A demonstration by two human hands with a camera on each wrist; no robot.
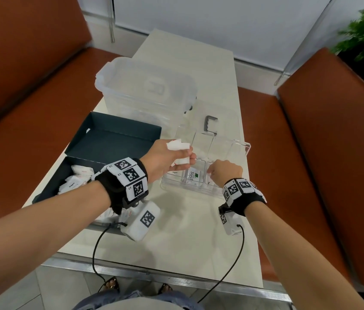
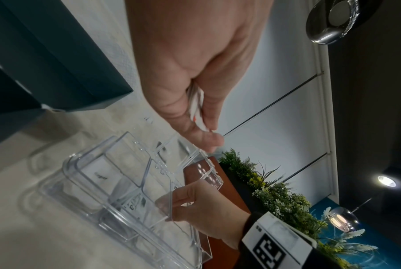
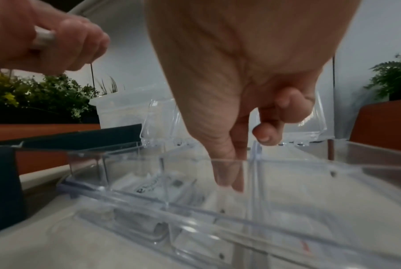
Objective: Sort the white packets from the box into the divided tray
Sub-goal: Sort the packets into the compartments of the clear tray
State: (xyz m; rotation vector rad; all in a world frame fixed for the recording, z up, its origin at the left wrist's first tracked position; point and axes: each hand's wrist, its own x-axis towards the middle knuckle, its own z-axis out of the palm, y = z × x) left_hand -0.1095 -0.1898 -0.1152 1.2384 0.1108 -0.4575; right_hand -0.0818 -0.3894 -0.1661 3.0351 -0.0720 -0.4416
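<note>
I held a small bunch of white packets (image 1: pixel 177 151) curled in my left hand (image 1: pixel 165 159), raised above the left end of the clear divided tray (image 1: pixel 242 146). My right hand (image 1: pixel 225 170) reached down into the tray, thumb and forefinger (image 3: pixel 229 174) pressed together with the tips low in a compartment just right of the one holding the Stevia packet (image 1: pixel 191 177). The other fingers were folded back. Something small and white showed by that hand in the head view, but I could not tell whether the pinch held a packet.

To do this step well, I judged I should set each packet flat and fully inside its own compartment, clear of the thin dividers, and match it to the label; the left end compartment read Sugar. Feeding one packet at a time from the left hand would keep kinds from mixing.

More packets (image 1: pixel 73 182) lay in the dark box (image 1: pixel 118 139), just left of the tray. My left wrist was angled across from the box side, knuckles up. My right forearm came in from the tray's near side, wrist bent so the fingers pointed downward.
</note>
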